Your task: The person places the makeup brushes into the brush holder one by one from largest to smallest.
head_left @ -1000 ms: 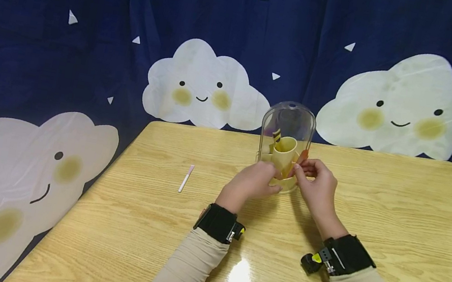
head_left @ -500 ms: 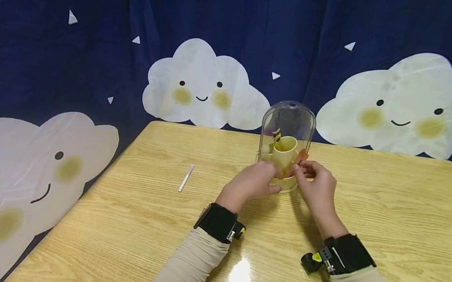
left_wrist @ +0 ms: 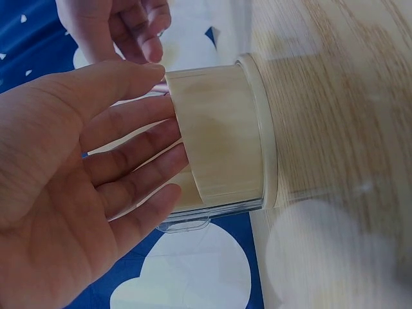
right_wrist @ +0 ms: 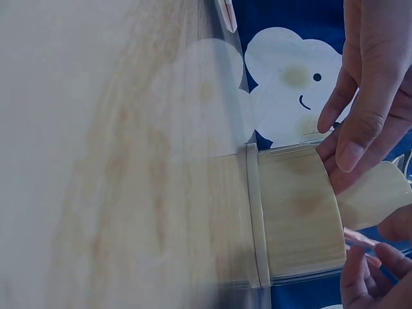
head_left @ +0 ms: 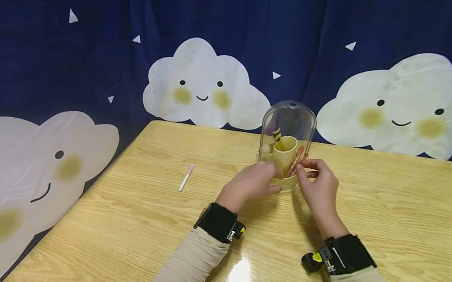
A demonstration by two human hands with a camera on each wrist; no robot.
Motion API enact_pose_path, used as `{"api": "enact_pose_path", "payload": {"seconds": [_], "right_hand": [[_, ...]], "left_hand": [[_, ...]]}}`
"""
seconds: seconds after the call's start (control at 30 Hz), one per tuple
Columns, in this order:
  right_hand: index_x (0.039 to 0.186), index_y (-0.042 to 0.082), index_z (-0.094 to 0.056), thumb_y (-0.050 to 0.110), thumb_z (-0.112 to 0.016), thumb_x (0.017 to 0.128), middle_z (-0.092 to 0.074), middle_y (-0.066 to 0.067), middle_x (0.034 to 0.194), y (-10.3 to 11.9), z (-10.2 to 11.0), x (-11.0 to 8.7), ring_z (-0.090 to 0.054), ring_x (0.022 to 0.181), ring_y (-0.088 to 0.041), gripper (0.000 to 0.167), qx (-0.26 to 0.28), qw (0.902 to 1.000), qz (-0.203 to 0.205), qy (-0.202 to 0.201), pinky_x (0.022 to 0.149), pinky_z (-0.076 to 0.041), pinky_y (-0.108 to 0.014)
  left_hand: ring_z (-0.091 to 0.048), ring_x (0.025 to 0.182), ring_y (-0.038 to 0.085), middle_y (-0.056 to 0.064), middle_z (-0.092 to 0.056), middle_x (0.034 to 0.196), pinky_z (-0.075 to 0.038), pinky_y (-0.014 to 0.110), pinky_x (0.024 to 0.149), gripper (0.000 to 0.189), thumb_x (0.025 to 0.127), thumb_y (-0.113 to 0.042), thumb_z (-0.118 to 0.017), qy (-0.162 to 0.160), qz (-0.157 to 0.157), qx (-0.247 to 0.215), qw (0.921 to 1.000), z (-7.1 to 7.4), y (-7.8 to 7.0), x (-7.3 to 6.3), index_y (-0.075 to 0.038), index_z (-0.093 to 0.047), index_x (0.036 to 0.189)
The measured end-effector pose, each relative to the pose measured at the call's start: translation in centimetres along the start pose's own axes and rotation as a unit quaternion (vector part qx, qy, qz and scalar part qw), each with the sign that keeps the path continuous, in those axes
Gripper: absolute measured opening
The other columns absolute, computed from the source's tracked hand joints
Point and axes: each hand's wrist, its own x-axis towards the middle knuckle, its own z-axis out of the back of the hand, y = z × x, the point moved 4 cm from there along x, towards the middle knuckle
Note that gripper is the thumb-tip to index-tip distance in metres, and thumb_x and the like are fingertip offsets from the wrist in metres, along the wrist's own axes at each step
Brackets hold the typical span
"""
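A cream holder (head_left: 288,184) stands on the table under a clear, domed cover (head_left: 291,113), open at the front. Inside are a tall cream cup (head_left: 282,160) and a black-and-yellow striped piece (head_left: 276,136). Slim orange-pink sticks (head_left: 297,158) lean at the right; their kind is unclear. My left hand (head_left: 252,183) reaches over the front rim. Its straight fingers touch behind the curved front wall (left_wrist: 222,129), the thumb outside. My right hand (head_left: 319,186) hovers at the holder's right side by the pink sticks (right_wrist: 359,240), loosely bent, with a gap between thumb and fingers.
A slim white stick (head_left: 185,180) with a pinkish end lies on the wooden table (head_left: 138,236), left of the holder. A dark blue backdrop (head_left: 237,18) with smiling clouds hangs behind and along the left side.
The orange-pink stick by my right fingertips has tipped leftward, further into the holder. My right fingers have drawn slightly away to the right. The left hand stays where it was.
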Motion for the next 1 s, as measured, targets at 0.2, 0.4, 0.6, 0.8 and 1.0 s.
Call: {"api": "enact_pose_path", "payload": {"seconds": [0.2,0.4,0.6,0.8,1.0], "right_hand": [[0.111,-0.006,-0.067,0.009,-0.065,0.096,-0.07,-0.022,0.108,0.04,-0.15,0.0,-0.068,0.088,-0.036,0.021,0.008,0.9999,0.005,0.01,0.063,-0.041,-0.006],[0.113,-0.005,-0.067,0.011,-0.063,0.097,-0.069,-0.022,0.113,0.06,-0.18,-0.03,-0.068,0.088,-0.036,0.023,-0.003,0.9998,-0.003,0.019,0.063,-0.042,-0.008],[0.114,-0.006,-0.066,0.009,-0.061,0.096,-0.069,-0.024,0.114,0.07,-0.17,0.05,-0.069,0.089,-0.038,0.024,-0.006,0.9998,-0.004,0.019,0.067,-0.041,-0.006],[0.117,-0.006,-0.064,0.008,-0.06,0.097,-0.068,-0.024,0.118,-0.02,-0.22,0.13,-0.069,0.093,-0.038,0.025,-0.002,0.9993,-0.022,0.03,0.065,-0.042,-0.006],[0.121,-0.006,-0.062,0.008,-0.06,0.096,-0.065,-0.025,0.122,-0.08,-0.32,0.1,-0.068,0.096,-0.038,0.028,0.008,0.998,-0.039,0.049,0.063,-0.044,-0.007]], "left_hand": [[-0.066,0.11,0.014,0.002,-0.072,0.119,-0.051,0.026,0.094,0.028,0.098,-0.027,-0.069,0.0,-0.001,-0.001,1.0,-0.06,0.05,0.04,-0.009,-0.075,0.12],[-0.066,0.109,0.015,0.003,-0.073,0.119,-0.051,0.027,0.093,0.029,0.098,-0.026,-0.068,0.003,-0.004,0.0,1.0,-0.02,0.04,0.0,-0.008,-0.074,0.121],[-0.066,0.11,0.014,0.002,-0.073,0.119,-0.051,0.026,0.093,0.029,0.099,-0.026,-0.068,0.008,-0.001,0.003,1.0,0.11,-0.07,-0.02,-0.009,-0.074,0.121],[-0.066,0.11,0.014,0.002,-0.072,0.121,-0.051,0.026,0.093,0.03,0.099,-0.026,-0.067,0.013,0.0,0.006,0.9999,0.22,-0.21,0.02,-0.009,-0.073,0.123],[-0.066,0.11,0.014,0.002,-0.072,0.121,-0.051,0.026,0.092,0.03,0.099,-0.026,-0.067,0.015,0.0,0.001,0.9999,0.16,-0.22,-0.01,-0.009,-0.073,0.123]]}}
